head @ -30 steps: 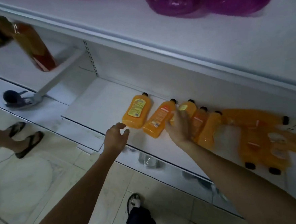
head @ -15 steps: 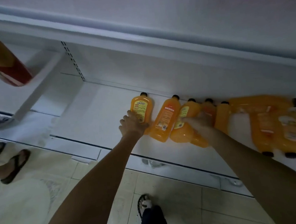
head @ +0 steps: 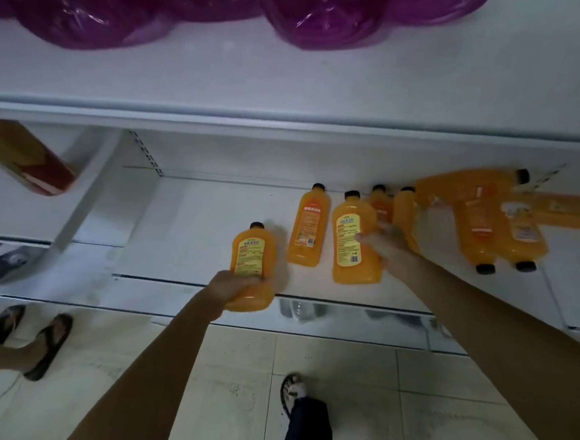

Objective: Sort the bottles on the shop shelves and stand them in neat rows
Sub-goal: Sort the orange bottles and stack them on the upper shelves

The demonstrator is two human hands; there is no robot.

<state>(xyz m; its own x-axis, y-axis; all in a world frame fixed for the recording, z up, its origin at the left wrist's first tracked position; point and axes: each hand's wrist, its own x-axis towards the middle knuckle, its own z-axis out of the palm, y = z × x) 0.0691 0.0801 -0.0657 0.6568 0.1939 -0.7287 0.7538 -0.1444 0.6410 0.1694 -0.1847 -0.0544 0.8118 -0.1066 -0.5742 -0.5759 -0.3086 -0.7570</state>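
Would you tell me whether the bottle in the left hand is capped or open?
Capped: a black cap sits on the neck of the bottle that the left hand grips near its base.

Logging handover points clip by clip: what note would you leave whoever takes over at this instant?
Left hand grips a yellow-label bottle at the front edge of the shelf.
Right hand grips a second yellow-label bottle.
An orange-label bottle sits between them; two more bottles beyond the right hand.
Done: no neat row yet.
Left: line these five up, then sort the jumbled heap at the right.
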